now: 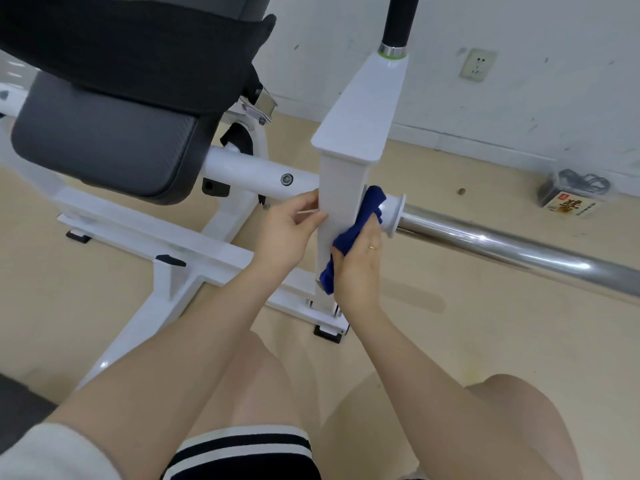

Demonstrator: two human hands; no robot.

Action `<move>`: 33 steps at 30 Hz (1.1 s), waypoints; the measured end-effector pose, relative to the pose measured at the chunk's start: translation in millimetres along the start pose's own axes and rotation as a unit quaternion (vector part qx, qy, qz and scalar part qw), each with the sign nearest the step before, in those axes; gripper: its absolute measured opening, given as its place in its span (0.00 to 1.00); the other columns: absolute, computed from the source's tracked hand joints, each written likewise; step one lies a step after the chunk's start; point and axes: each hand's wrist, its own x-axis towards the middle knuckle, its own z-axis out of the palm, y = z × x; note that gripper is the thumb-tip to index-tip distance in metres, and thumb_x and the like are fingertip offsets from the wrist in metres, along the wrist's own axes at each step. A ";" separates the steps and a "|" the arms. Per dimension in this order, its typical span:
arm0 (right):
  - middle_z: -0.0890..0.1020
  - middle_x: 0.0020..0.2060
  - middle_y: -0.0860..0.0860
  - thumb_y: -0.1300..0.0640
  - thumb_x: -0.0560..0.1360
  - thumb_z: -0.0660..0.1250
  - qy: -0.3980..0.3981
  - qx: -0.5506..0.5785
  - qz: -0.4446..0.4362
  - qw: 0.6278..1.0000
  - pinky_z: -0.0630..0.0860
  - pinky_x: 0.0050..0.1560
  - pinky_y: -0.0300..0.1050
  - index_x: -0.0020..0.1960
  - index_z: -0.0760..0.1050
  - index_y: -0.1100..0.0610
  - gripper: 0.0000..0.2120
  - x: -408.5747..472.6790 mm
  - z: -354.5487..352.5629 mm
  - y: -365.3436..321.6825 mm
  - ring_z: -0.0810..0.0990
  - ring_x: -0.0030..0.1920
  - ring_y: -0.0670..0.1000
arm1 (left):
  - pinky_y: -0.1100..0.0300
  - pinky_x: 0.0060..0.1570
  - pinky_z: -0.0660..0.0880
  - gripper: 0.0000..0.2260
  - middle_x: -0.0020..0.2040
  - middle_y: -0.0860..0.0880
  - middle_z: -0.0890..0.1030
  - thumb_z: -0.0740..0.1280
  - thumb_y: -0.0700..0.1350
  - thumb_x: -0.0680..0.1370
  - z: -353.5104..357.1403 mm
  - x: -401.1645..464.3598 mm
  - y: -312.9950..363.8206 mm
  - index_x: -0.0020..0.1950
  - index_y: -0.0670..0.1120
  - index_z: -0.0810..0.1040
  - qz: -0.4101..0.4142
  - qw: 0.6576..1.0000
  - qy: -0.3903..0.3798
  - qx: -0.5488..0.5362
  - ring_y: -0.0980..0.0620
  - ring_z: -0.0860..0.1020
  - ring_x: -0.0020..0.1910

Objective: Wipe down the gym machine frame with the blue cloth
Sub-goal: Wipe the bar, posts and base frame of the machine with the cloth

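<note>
The right hand (pixel 358 261) grips the bunched dark-blue cloth (pixel 360 223) against the right face of the white square steel upright post (pixel 341 216). The left hand (pixel 285 230) pinches the opposite edge. The post's long axis runs vertically between both sets of fingers.

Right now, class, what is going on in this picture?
A person is cleaning a white gym machine. The right hand grips a bunched blue cloth against the right side of the upright white post, next to the chrome bar. The left hand holds the post's left edge, its fingers curled round it. The dark seat pad sits to the left.
</note>
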 end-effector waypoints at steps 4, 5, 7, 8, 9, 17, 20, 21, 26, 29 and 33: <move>0.58 0.72 0.58 0.63 0.74 0.67 0.034 -0.061 -0.072 0.995 0.59 0.69 0.41 0.74 0.55 0.62 0.33 10.8 -3.2 -16.3 0.60 0.70 0.54 | 0.57 0.59 0.74 0.15 0.53 0.53 0.83 0.64 0.37 0.77 4.6 -4.4 -5.0 0.61 0.48 0.79 -0.011 1.000 0.017 -0.005 0.56 0.80 0.53; 0.59 0.71 0.59 0.62 0.74 0.68 0.048 -0.057 -0.096 0.993 0.59 0.69 0.42 0.75 0.54 0.64 0.35 15.5 -3.2 -20.3 0.60 0.70 0.55 | 0.56 0.59 0.75 0.15 0.52 0.53 0.83 0.64 0.37 0.77 5.1 -5.2 -5.3 0.61 0.49 0.79 -0.011 1.000 0.016 -0.007 0.56 0.80 0.53; 0.61 0.70 0.62 0.59 0.73 0.69 0.059 -0.076 -0.131 0.987 0.63 0.69 0.49 0.74 0.55 0.66 0.36 20.2 -1.9 -19.2 0.64 0.68 0.60 | 0.56 0.59 0.75 0.14 0.51 0.53 0.84 0.64 0.37 0.77 5.7 -6.4 -3.3 0.59 0.50 0.80 -0.014 0.999 0.027 -0.008 0.57 0.81 0.52; 0.63 0.69 0.64 0.58 0.72 0.70 0.060 -0.098 -0.134 0.984 0.66 0.67 0.53 0.73 0.55 0.68 0.37 18.6 -0.7 -13.0 0.66 0.66 0.63 | 0.59 0.59 0.74 0.14 0.51 0.54 0.83 0.64 0.37 0.77 6.4 -6.9 -1.2 0.59 0.51 0.80 -0.013 0.999 0.033 -0.003 0.59 0.80 0.52; 0.65 0.68 0.66 0.57 0.72 0.69 0.064 -0.126 -0.134 0.981 0.70 0.63 0.56 0.72 0.57 0.69 0.36 15.2 1.4 -2.1 0.69 0.63 0.65 | 0.61 0.58 0.73 0.15 0.52 0.54 0.83 0.64 0.37 0.77 7.3 -7.2 0.8 0.59 0.51 0.79 -0.011 0.999 0.035 0.008 0.60 0.80 0.52; 0.63 0.69 0.67 0.59 0.75 0.65 0.045 -0.147 -0.195 0.969 0.70 0.64 0.54 0.73 0.56 0.69 0.32 11.4 6.3 29.7 0.68 0.63 0.65 | 0.66 0.55 0.74 0.14 0.52 0.51 0.83 0.63 0.36 0.78 10.3 -8.9 -1.3 0.61 0.48 0.78 -0.021 0.999 0.045 0.006 0.61 0.79 0.48; 0.64 0.68 0.67 0.55 0.74 0.62 0.098 -0.070 -0.217 0.969 0.50 0.70 0.34 0.72 0.57 0.69 0.32 25.1 5.7 -2.8 0.59 0.66 0.58 | 0.64 0.54 0.76 0.12 0.49 0.45 0.83 0.64 0.36 0.78 14.4 -11.3 4.5 0.58 0.48 0.79 -0.010 0.998 0.053 0.012 0.57 0.80 0.47; 0.64 0.68 0.66 0.54 0.74 0.62 0.107 -0.072 -0.223 0.966 0.52 0.69 0.37 0.72 0.57 0.69 0.32 27.0 8.3 -2.5 0.59 0.65 0.57 | 0.66 0.51 0.76 0.13 0.49 0.45 0.84 0.64 0.36 0.78 15.5 -12.3 6.1 0.59 0.48 0.79 -0.013 0.998 0.055 0.015 0.58 0.80 0.46; 0.66 0.64 0.64 0.53 0.73 0.66 0.043 -0.201 -0.210 0.956 0.77 0.52 0.52 0.68 0.58 0.68 0.31 0.5 14.6 65.9 0.68 0.55 0.58 | 0.70 0.55 0.73 0.15 0.50 0.58 0.82 0.63 0.36 0.78 16.1 -17.1 10.2 0.61 0.50 0.78 -0.039 0.997 0.061 0.021 0.65 0.79 0.49; 0.69 0.65 0.67 0.60 0.72 0.70 0.038 -0.138 -0.178 0.974 0.77 0.55 0.57 0.71 0.57 0.68 0.34 1.7 17.0 66.3 0.70 0.60 0.61 | 0.74 0.54 0.72 0.17 0.49 0.61 0.81 0.62 0.35 0.78 18.5 -19.2 14.0 0.62 0.52 0.76 -0.034 0.998 0.051 0.026 0.69 0.78 0.49; 0.65 0.67 0.64 0.53 0.75 0.57 0.094 -0.045 -0.232 0.967 0.63 0.66 0.47 0.71 0.53 0.58 0.27 8.0 11.4 20.5 0.62 0.64 0.56 | 0.73 0.48 0.74 0.19 0.51 0.59 0.81 0.60 0.31 0.78 18.3 -20.5 7.5 0.61 0.52 0.75 -0.018 0.999 0.042 -0.002 0.65 0.79 0.51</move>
